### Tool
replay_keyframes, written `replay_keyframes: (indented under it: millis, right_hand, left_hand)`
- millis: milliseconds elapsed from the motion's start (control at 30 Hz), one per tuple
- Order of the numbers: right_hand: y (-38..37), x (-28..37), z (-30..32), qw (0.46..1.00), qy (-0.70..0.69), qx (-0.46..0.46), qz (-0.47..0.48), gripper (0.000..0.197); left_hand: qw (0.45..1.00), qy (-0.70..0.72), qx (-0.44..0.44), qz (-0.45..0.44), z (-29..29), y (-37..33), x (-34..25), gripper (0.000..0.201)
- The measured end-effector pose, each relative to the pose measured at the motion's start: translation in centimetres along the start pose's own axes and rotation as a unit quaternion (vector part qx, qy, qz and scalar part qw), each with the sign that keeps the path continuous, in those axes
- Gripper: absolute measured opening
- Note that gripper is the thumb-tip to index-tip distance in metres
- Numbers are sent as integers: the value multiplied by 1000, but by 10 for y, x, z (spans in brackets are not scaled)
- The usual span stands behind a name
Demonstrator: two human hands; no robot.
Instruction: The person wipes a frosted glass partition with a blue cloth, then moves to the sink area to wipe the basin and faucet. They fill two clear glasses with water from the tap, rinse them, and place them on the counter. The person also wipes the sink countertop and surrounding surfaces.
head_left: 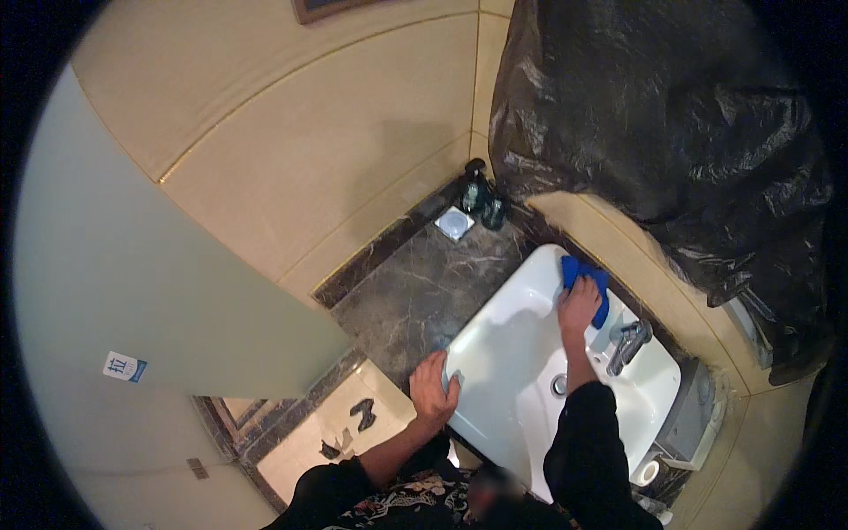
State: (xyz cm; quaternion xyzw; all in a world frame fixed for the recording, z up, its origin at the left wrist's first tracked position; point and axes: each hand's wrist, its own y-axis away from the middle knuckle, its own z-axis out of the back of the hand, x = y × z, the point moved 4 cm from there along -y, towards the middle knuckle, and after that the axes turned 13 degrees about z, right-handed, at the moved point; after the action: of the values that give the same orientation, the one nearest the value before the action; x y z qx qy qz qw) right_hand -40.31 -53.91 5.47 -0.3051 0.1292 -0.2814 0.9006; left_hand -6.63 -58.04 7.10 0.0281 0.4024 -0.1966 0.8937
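Head view: the right hand (579,305) is pressing a blue cloth (602,283) beside the faucet (629,344), its grip unclear; the left hand (433,390), spread, is resting on the sink (486,384) edge. Wiping is likely progressing; what is left, I cannot tell.

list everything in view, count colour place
counter: 1, dark grey, centre
sink: 1, white, in counter
tap: 1, silver, back rim
cloth: 1, blue, back rim
bottles: 2, dark, counter corner
square dish: 1, white, beside bottles
plastic sheet: 1, black, upper right
roll: 1, white, lower right
panel: 1, pale, left
sticker: 1, white-blue, on panel
dark shapes: 2, black, floor, unclear
frame: 1, brown, top
left hand: 1, bare, sink's edge
right hand: 1, bare, on cloth
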Motion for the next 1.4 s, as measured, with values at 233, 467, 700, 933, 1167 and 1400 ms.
replay_keyframes:
  millis: [233, 467, 700, 933, 1167, 1400]
  right_hand:
    - [25, 53, 44, 971, -193, 75, 120, 34]
    - [169, 8, 113, 823, -457, 144, -305, 20]
    - [184, -126, 221, 807, -373, -93, -448, 21]
    - [121, -177, 134, 953, -217, -86, -193, 47]
    - [118, -152, 95, 993, -53, 95, -50, 37]
    - [158, -235, 112, 979, -18, 122, -164, 46]
  left_hand:
    - [1000, -21, -4, -2, 0, -2, 7, 54]
    - [995, -4, -11, -100, -14, 1, 11, 54]
    - [996, 29, 20, -79, -10, 4, 5, 58]
    - [993, -100, -2, -54, -15, 4, -1, 58]
    - [995, -43, 18, -86, -19, 3, 11, 55]
    - [998, -3, 35, -61, -23, 2, 14, 54]
